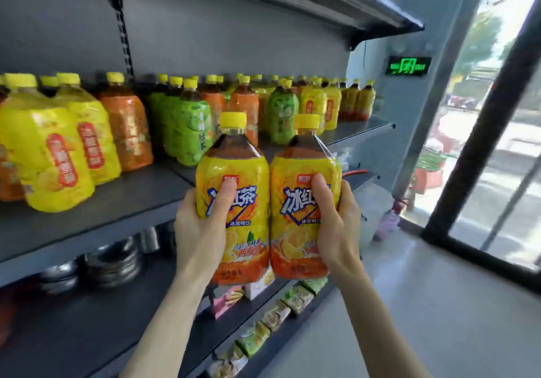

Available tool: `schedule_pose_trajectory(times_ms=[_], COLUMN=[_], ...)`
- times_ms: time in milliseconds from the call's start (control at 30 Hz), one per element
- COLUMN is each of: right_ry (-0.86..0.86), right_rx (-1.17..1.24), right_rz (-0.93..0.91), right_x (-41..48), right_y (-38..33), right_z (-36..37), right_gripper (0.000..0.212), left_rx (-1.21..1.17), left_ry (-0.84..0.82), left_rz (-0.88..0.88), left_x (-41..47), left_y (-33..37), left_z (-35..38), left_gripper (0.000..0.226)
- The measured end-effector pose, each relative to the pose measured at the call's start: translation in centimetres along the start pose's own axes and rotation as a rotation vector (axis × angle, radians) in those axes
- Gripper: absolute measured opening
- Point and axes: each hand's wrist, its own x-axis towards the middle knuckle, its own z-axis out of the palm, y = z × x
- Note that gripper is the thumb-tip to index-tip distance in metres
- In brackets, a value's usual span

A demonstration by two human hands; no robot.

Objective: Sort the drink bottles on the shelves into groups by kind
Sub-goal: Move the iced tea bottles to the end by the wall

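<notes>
1. Hands first: the left hand (202, 225) is wrapped round the left bottle (248, 243) and the right hand (336, 225) round the right bottle (292, 231). Each thumb lies across the front of its label, with the fingers curled behind.
2. Both bottles stand upright with yellow caps up, their sides touching. They are held off the shelf (87, 231), just out from its front edge and about mid-length.
3. Key relation: a yellow-label group (44, 155) stands at the shelf's left end, well to the left of the grip. A smaller yellow cluster (313, 105) stands toward the right end, near the back.
4. Between the grip and the left group stand an orange-label bottle (128, 131) and green-label bottles (190, 131). Judging by this, the pair has to travel sideways with its axes kept vertical, and the left hand is the nearer one to that group.
5. Writing: the left label reads 冰红茶 in large white characters, with 冰爽畅饮 in small type below. The right label shows 冰红, its third character hidden by the thumb.
6. A small red brand patch near the top of each label is too blurred to read.
7. A green exit sign (409, 65) glows on the wall past the shelf's right end, and its lettering is illegible.
</notes>
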Motion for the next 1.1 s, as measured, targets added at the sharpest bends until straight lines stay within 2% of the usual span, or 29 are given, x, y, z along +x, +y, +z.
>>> schedule_pose_trajectory(times_ms=[267,333,433,600,733,933,1100], right_ry=[0.165,0.183,0.212,0.258,0.306,0.392,0.401], right_rx=[-0.037,-0.047,-0.074,-0.112,-0.141,-0.164,-0.176], right_rz=[-0.027,-0.048,-0.1,-0.09,-0.093,-0.086,-0.084], right_x=[8.8,11.9,16.8,26.3,34.0,43.7,52.8], right_y=[2.5,3.6,5.4,9.2,12.1,16.6,21.9], right_z=[-11.9,-13.6,-15.8,-18.8,-21.7,-26.8,-30.9], right_gripper=[0.051,0.047,0.045,0.051,0.055,0.057,0.053], left_rx=[-0.006,-0.001,-0.032,-0.07,-0.082,-0.098,-0.115], left_ry=[-0.156,-0.168,-0.187,-0.22,-0.259,-0.348,-0.361], left_rz=[0.031,0.055,0.073,0.056,0.074,0.055,0.052], left_x=[1.9,3.6,6.4,12.2,17.2,22.2,26.9], left_y=[-1.6,-2.5,-4.4,-8.0,-10.7,-14.3,-19.1], left_z=[15.7,19.0,23.9,32.6,40.2,51.3,60.6], left_gripper=[0.041,0.048,0.042,0.042,0.053,0.024,0.034])
